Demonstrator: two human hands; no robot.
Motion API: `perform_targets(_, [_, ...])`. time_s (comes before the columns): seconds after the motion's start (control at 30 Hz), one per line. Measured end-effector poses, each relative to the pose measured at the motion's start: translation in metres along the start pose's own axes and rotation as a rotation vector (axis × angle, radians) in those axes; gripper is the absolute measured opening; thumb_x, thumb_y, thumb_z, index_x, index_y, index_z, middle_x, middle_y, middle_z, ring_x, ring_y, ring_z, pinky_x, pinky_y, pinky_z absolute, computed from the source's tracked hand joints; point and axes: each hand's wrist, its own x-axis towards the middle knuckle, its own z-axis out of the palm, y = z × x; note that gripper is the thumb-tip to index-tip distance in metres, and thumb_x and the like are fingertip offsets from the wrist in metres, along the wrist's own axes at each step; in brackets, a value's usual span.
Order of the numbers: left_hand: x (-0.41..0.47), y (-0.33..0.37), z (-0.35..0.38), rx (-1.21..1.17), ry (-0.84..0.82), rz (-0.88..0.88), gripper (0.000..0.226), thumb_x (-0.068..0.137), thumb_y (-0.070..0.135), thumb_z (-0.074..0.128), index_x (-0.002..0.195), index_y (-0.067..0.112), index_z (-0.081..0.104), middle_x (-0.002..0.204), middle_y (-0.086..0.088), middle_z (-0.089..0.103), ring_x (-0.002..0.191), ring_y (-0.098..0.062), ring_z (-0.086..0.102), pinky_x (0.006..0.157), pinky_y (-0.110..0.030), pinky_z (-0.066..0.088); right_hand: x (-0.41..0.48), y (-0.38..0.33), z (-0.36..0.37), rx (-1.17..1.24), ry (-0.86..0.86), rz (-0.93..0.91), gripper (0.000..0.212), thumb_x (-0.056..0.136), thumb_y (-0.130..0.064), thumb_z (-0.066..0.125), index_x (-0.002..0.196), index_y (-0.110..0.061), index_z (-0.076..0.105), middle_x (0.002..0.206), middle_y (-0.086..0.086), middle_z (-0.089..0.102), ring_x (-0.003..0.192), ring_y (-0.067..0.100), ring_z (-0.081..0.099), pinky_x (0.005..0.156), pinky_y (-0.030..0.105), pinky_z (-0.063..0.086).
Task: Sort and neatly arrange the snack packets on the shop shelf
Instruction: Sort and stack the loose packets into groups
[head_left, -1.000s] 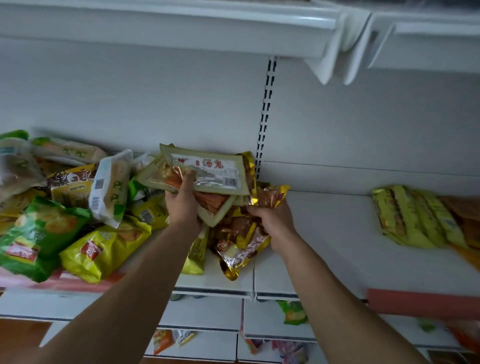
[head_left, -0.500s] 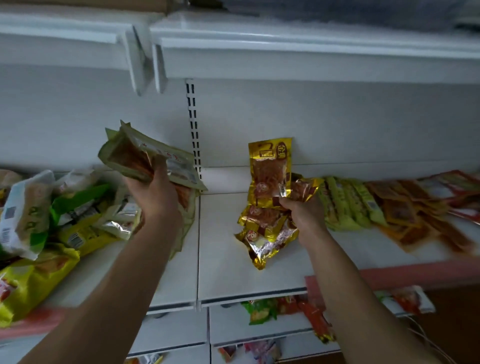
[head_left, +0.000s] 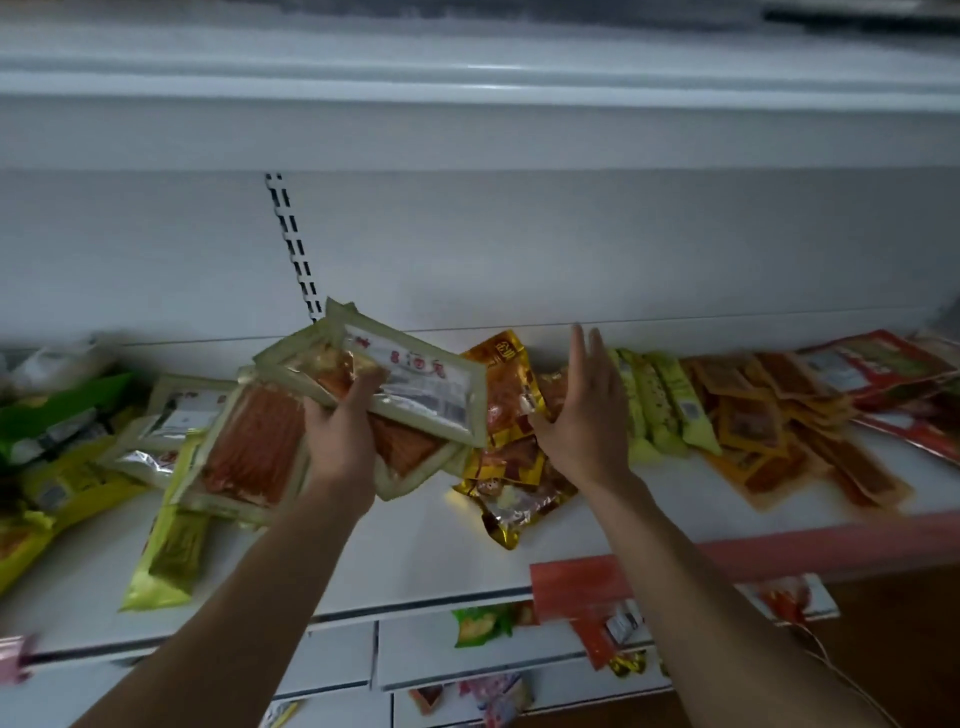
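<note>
My left hand (head_left: 340, 441) grips a bundle of flat beige-edged packets (head_left: 415, 387) with orange-red contents, held tilted above the white shelf (head_left: 415, 561). More beige-edged packets (head_left: 249, 447) lie under and left of that bundle. My right hand (head_left: 587, 410) is open with straight fingers and holds nothing. It hovers just right of a pile of gold foil packets (head_left: 511, 467) that lies on the shelf against the back wall.
Yellow-green stick packets (head_left: 660, 400) lie right of the gold pile, then orange packets (head_left: 769, 431) and red packets (head_left: 883, 374). Green and yellow bags (head_left: 57, 467) are heaped at the left. A yellow packet (head_left: 171, 551) lies near the front edge. Lower shelves hold loose packets (head_left: 483, 623).
My right hand has let go of the gold foil packets, which now lie on the shelf, and it has opened. My left hand has carried the beige-edged bundle to the right.
</note>
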Motion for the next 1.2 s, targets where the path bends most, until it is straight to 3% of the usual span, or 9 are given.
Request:
perform_targets(0.2, [0.014,-0.018,0.011,0.517,-0.195,0.062,0.086,0.067,0.058,0.08,0.132,0.014,0.047,0.114,-0.004,0.068,0.1,-0.021,0.069,0.078,-0.039,0.06,-0.003,0.013,0.015,-0.205,-0.079,-0.154,0.053,0.088,-0.032,0.062,0.139,-0.03,0.05,0.164,0.007,-0.006,0.149,0.037,0.005,0.119,0.05,0.008])
perform_targets(0.33, [0.021,-0.025,0.002,0.911,-0.072,0.243,0.105,0.079,0.063,0.067,0.155,0.025,0.005,0.161,-0.007,0.015,0.145,-0.028,0.021,0.114,-0.05,0.028,0.003,0.02,0.012,-0.169,-0.093,-0.135,0.044,0.084,-0.031,0.067,0.128,-0.031,0.06,0.164,0.005,-0.009,0.149,0.034,0.003,0.12,0.052,0.009])
perform_targets(0.57, [0.0,-0.05,0.001,1.702,-0.5,0.595,0.095,0.076,0.086,-0.004,0.151,0.035,0.026,0.164,0.002,0.003,0.15,-0.023,-0.005,0.121,-0.046,0.007,0.013,-0.004,-0.005,0.003,0.03,-0.393,0.041,0.081,-0.005,0.061,0.118,-0.018,0.068,0.155,0.008,0.036,0.145,0.032,0.027,0.12,0.052,0.014])
perform_targets(0.73, [0.01,-0.032,0.002,1.195,-0.59,0.251,0.054,0.1,0.044,0.044,0.15,0.025,0.034,0.16,0.0,0.024,0.148,-0.022,0.016,0.117,-0.029,0.014,0.001,-0.03,0.03,-0.151,-0.358,-0.519,0.043,0.098,-0.048,0.042,0.133,-0.025,0.054,0.146,-0.001,0.043,0.138,0.025,0.033,0.114,0.045,0.025])
perform_targets(0.8, [0.016,-0.014,-0.013,1.077,-0.417,0.358,0.05,0.098,0.043,0.048,0.143,0.021,0.046,0.15,-0.004,0.042,0.14,-0.024,0.036,0.112,-0.029,0.027,-0.001,-0.035,0.045,-0.206,-0.376,-0.509,0.044,0.096,-0.055,0.04,0.13,-0.03,0.053,0.142,-0.005,0.046,0.134,0.022,0.037,0.113,0.046,0.026])
perform_targets(0.87, [0.027,0.003,-0.044,1.304,-0.127,0.65,0.059,0.09,0.051,0.049,0.14,0.021,0.05,0.148,-0.006,0.046,0.141,-0.028,0.035,0.115,-0.039,0.026,-0.001,-0.041,0.054,-0.21,-0.325,-0.474,0.039,0.094,-0.054,0.043,0.122,-0.033,0.058,0.135,-0.007,0.052,0.126,0.023,0.044,0.107,0.043,0.031])
perform_targets(0.93, [0.037,0.015,-0.082,1.63,-0.009,0.67,0.068,0.087,0.058,0.052,0.146,0.025,0.041,0.155,-0.005,0.034,0.147,-0.03,0.019,0.12,-0.047,0.016,0.0,-0.052,0.061,-0.192,-0.256,-0.472,0.036,0.091,-0.054,0.047,0.111,-0.029,0.063,0.126,-0.004,0.057,0.115,0.025,0.049,0.097,0.039,0.036])
perform_targets(1.07, [0.035,0.002,-0.119,2.017,-0.174,0.538,0.072,0.092,0.064,0.018,0.155,0.031,0.006,0.164,-0.004,0.011,0.149,-0.029,0.01,0.119,-0.05,0.007,-0.011,-0.08,0.079,-0.147,-0.265,-0.511,0.041,0.093,-0.054,0.045,0.119,-0.027,0.061,0.133,0.0,0.053,0.122,0.027,0.045,0.096,0.039,0.038])
perform_targets(1.2, [0.024,-0.02,-0.098,1.875,-0.29,0.602,0.07,0.096,0.048,0.01,0.155,0.012,0.009,0.163,-0.013,0.01,0.15,-0.028,0.006,0.119,-0.043,-0.006,-0.021,-0.093,0.092,-0.109,-0.32,-0.397,0.051,0.095,-0.055,0.043,0.139,-0.03,0.05,0.146,-0.001,0.045,0.131,0.026,0.041,0.103,0.04,0.039])
